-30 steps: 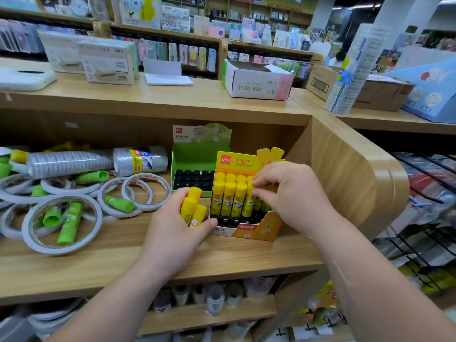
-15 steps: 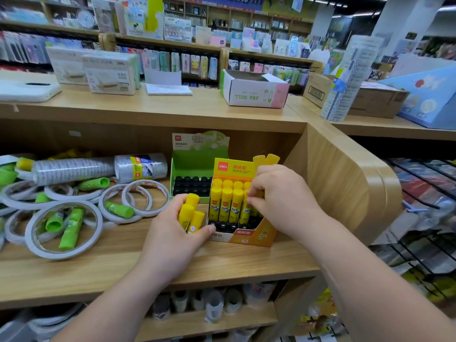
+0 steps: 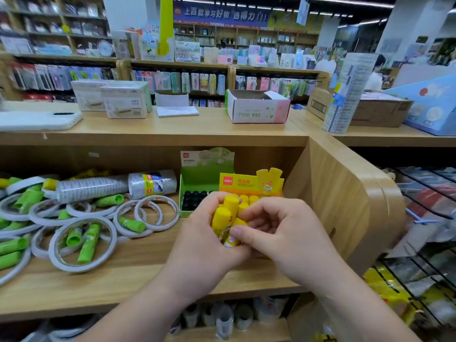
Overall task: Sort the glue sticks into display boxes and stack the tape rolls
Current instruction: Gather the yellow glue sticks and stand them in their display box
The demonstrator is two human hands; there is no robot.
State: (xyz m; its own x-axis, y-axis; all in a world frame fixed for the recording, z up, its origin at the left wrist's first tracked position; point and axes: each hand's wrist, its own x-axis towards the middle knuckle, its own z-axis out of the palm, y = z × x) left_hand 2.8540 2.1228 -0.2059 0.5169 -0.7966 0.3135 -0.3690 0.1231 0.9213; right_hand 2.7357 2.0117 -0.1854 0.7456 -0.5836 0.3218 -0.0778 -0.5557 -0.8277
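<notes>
My left hand [image 3: 199, 243] grips a small bunch of yellow glue sticks [image 3: 223, 217], caps up, in front of the yellow display box [image 3: 249, 183]. My right hand [image 3: 283, 233] has come against them and pinches one yellow stick near its lower end. Behind stands the green display box [image 3: 204, 174] with black stick bases in it. On the shelf to the left lie several white tape rolls [image 3: 81, 243] with green glue sticks [image 3: 88, 240] scattered among and inside them. Both hands hide most of the yellow box's contents.
A wrapped sleeve of tape rolls [image 3: 116, 186] lies at the back of the wooden shelf [image 3: 123, 280]. The curved shelf end panel [image 3: 345, 206] rises just right of the yellow box. White boxes [image 3: 256, 109] sit on the top counter. A wire rack [image 3: 424, 230] is at the right.
My right hand left the yellow box and moved left to the sticks in my left hand. My left hand rose slightly toward the box. The camera tilted up.
</notes>
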